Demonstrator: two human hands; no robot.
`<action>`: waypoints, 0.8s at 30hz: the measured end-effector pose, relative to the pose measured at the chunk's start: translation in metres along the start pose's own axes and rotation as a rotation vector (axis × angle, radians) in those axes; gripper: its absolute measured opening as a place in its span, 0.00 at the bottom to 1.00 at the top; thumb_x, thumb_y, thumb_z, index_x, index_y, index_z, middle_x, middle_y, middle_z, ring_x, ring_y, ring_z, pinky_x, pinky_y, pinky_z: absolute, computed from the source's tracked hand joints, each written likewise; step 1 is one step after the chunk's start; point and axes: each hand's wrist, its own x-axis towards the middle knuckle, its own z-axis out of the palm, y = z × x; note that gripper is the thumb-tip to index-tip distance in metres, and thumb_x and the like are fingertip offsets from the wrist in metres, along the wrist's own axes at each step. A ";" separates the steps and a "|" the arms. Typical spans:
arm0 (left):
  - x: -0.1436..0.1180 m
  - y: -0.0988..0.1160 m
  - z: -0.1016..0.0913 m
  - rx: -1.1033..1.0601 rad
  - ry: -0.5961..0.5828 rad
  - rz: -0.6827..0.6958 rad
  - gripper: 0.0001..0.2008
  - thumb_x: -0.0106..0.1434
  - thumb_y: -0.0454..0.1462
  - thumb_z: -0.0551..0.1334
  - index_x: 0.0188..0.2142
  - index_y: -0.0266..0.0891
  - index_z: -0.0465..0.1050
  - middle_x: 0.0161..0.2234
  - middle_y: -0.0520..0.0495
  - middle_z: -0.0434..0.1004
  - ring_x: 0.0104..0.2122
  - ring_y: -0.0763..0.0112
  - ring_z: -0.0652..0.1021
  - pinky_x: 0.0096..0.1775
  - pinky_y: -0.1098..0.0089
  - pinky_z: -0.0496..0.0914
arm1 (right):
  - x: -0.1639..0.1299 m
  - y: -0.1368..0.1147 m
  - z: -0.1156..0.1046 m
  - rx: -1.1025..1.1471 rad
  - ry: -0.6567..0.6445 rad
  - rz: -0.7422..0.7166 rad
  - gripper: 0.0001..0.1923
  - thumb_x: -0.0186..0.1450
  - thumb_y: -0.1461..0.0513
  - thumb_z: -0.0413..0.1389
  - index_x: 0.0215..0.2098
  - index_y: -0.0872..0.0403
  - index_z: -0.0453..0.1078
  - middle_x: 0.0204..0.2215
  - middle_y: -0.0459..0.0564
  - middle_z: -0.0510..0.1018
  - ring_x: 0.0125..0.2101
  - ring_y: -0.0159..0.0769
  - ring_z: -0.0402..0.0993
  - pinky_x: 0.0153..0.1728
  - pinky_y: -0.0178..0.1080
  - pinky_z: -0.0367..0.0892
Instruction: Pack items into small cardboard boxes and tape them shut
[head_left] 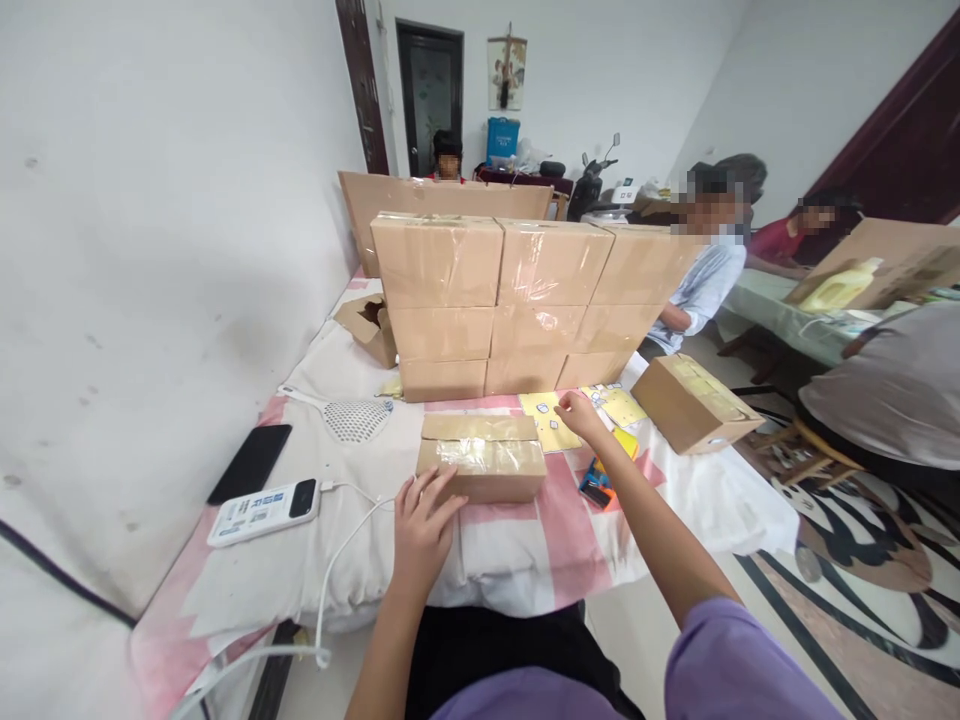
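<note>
A small taped cardboard box lies on the cloth-covered table in front of me. My left hand rests against its near left side, fingers spread on the cardboard. My right hand reaches past the box to a yellow sheet of stickers, fingertips pinched down on it. I cannot tell whether it grips the sheet or only touches it. More yellow sheets lie just right of that hand.
A wall of stacked sealed cartons stands behind. Another box sits at the table's right edge, an open one at the left. A swatter, black phone, power bank and cable lie left. People sit beyond and right.
</note>
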 end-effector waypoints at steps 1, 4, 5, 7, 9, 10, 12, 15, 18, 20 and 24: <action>-0.005 0.001 0.004 0.001 0.048 -0.010 0.17 0.66 0.25 0.57 0.42 0.45 0.80 0.59 0.43 0.75 0.63 0.54 0.68 0.60 0.48 0.65 | 0.000 0.009 0.000 -0.024 -0.029 0.018 0.09 0.72 0.65 0.50 0.43 0.61 0.71 0.41 0.58 0.78 0.40 0.37 0.73 0.41 0.37 0.66; -0.022 0.000 0.022 -0.066 0.238 -0.045 0.13 0.64 0.25 0.60 0.42 0.42 0.78 0.53 0.38 0.76 0.59 0.53 0.73 0.55 0.50 0.70 | 0.010 0.024 0.000 -0.085 -0.156 0.016 0.09 0.72 0.62 0.54 0.46 0.59 0.72 0.45 0.55 0.78 0.43 0.37 0.75 0.45 0.41 0.71; -0.028 -0.002 0.028 -0.116 0.270 -0.044 0.12 0.64 0.25 0.60 0.40 0.41 0.77 0.49 0.39 0.77 0.54 0.56 0.76 0.52 0.54 0.72 | 0.015 0.026 0.001 -0.100 -0.206 -0.008 0.10 0.72 0.60 0.56 0.49 0.57 0.72 0.47 0.53 0.77 0.44 0.38 0.76 0.46 0.43 0.73; -0.037 -0.005 0.038 -0.209 0.237 -0.024 0.12 0.64 0.24 0.58 0.37 0.40 0.75 0.40 0.44 0.78 0.44 0.64 0.80 0.45 0.62 0.75 | 0.023 0.024 0.005 -0.134 -0.301 -0.067 0.14 0.71 0.58 0.58 0.53 0.55 0.71 0.51 0.53 0.76 0.47 0.39 0.76 0.48 0.46 0.74; -0.040 -0.007 0.043 -0.255 0.150 -0.015 0.12 0.66 0.25 0.56 0.37 0.41 0.74 0.35 0.47 0.78 0.36 0.69 0.80 0.39 0.68 0.76 | 0.028 0.020 0.012 -0.180 -0.365 -0.102 0.16 0.71 0.57 0.59 0.54 0.55 0.71 0.53 0.54 0.75 0.48 0.41 0.75 0.49 0.48 0.74; -0.041 -0.008 0.045 -0.259 0.110 -0.022 0.12 0.66 0.25 0.56 0.37 0.40 0.74 0.35 0.48 0.78 0.35 0.70 0.80 0.37 0.70 0.76 | 0.030 0.018 0.015 -0.206 -0.381 -0.104 0.16 0.71 0.57 0.59 0.54 0.56 0.71 0.53 0.54 0.75 0.49 0.41 0.75 0.49 0.49 0.74; -0.040 -0.010 0.046 -0.265 0.052 -0.035 0.12 0.67 0.26 0.55 0.38 0.40 0.74 0.35 0.47 0.79 0.35 0.70 0.80 0.37 0.70 0.76 | 0.030 0.014 0.021 -0.251 -0.382 -0.089 0.17 0.71 0.56 0.59 0.54 0.56 0.71 0.53 0.54 0.75 0.49 0.42 0.75 0.50 0.50 0.74; -0.040 -0.012 0.047 -0.265 -0.018 -0.036 0.12 0.68 0.26 0.54 0.40 0.40 0.75 0.36 0.47 0.80 0.36 0.69 0.80 0.39 0.69 0.76 | 0.029 0.011 0.025 -0.276 -0.346 -0.049 0.17 0.72 0.56 0.58 0.55 0.56 0.70 0.54 0.55 0.74 0.50 0.42 0.75 0.51 0.50 0.74; -0.042 -0.014 0.049 -0.263 -0.068 -0.034 0.12 0.68 0.27 0.55 0.41 0.40 0.75 0.37 0.47 0.80 0.36 0.68 0.81 0.39 0.69 0.75 | 0.025 0.013 0.023 -0.238 -0.318 -0.011 0.18 0.72 0.56 0.58 0.56 0.56 0.70 0.53 0.55 0.74 0.50 0.43 0.75 0.50 0.50 0.74; -0.044 -0.015 0.051 -0.263 -0.086 -0.039 0.12 0.68 0.27 0.55 0.41 0.41 0.75 0.37 0.47 0.81 0.36 0.68 0.81 0.39 0.69 0.75 | 0.023 0.014 0.021 -0.173 -0.303 0.009 0.18 0.71 0.56 0.59 0.55 0.57 0.70 0.52 0.56 0.75 0.49 0.42 0.76 0.50 0.49 0.74; -0.044 -0.017 0.052 -0.268 -0.091 -0.052 0.12 0.68 0.27 0.55 0.42 0.41 0.75 0.37 0.47 0.81 0.37 0.67 0.81 0.40 0.69 0.74 | 0.018 0.011 0.014 0.068 -0.229 -0.002 0.12 0.72 0.57 0.58 0.47 0.58 0.73 0.45 0.53 0.79 0.42 0.37 0.78 0.44 0.44 0.76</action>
